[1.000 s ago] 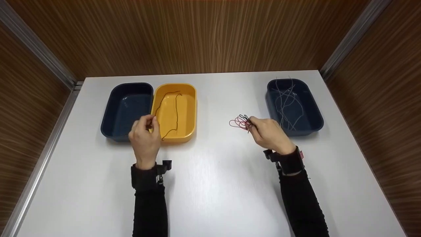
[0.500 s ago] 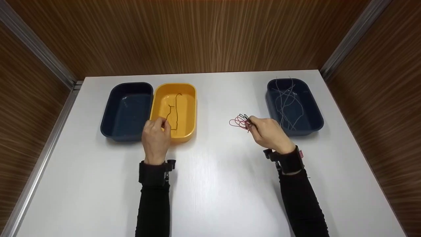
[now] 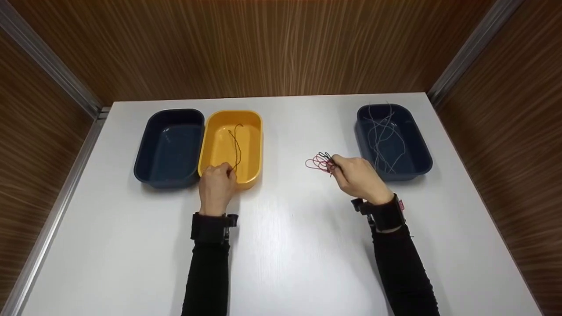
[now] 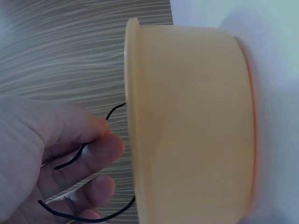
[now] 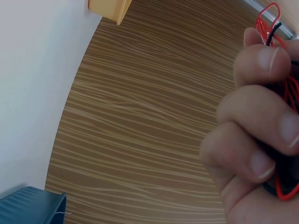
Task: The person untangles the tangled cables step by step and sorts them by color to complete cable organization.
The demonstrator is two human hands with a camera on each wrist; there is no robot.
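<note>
At the near rim of the yellow bin [image 3: 218, 145], my left hand [image 3: 216, 188] holds a black wire. In the left wrist view, thumb and forefinger pinch this black wire [image 4: 70, 162], which runs over the bin's rim. A second black wire end [image 4: 88, 219] hooks over the rim below, beside the lower fingers. Inside the bin, two black wire lengths [image 3: 237, 151] lie close together. To the right, above the table, my right hand [image 3: 362, 181] grips a looped bundle of red and black wires [image 3: 317, 163]. In the right wrist view, curled fingers [image 5: 254, 109] wrap this bundle, hiding part of it.
A dark blue bin [image 3: 169, 153] stands against the yellow bin's left side. Another dark blue bin [image 3: 401, 177], at the right, holds several thin pale wires [image 3: 386, 139], some poking over its far rim. Wood-grain panels [image 3: 281, 48] enclose the white table [image 3: 281, 245] at the back and sides.
My left hand has moved right and slightly nearer along the yellow bin's front, drawing its black wire alongside the other one. The right hand with its bundle has stayed put.
</note>
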